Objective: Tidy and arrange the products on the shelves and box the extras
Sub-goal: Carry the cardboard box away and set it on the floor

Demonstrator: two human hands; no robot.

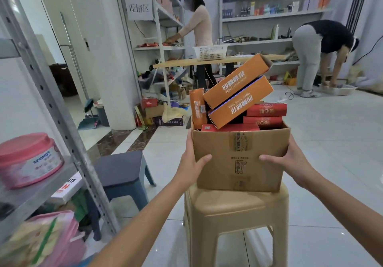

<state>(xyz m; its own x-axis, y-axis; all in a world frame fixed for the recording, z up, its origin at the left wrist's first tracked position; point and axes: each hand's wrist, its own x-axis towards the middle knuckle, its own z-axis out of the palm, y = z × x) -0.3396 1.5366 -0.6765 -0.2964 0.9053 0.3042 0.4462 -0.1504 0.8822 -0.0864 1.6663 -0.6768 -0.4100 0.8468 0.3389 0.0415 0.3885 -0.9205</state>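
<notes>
A brown cardboard box (240, 159) stands on a beige plastic stool (234, 210). It is packed above its rim with orange product boxes (236, 86) leaning at a tilt and red product boxes (266, 110) lying flat behind them. My left hand (191, 163) grips the box's left side, thumb on the front face. My right hand (290, 159) grips its right side the same way. The fingers of both hands are hidden behind the box's side walls.
A metal shelf rack (68, 134) rises at my left, holding a pink tub (29, 159) and pink bags (49, 239) below. A grey stool (124, 173) stands beside it. Two people (199, 24) (319, 44) work at far shelves; a table (223, 60) with a white basket (210, 52) stands between.
</notes>
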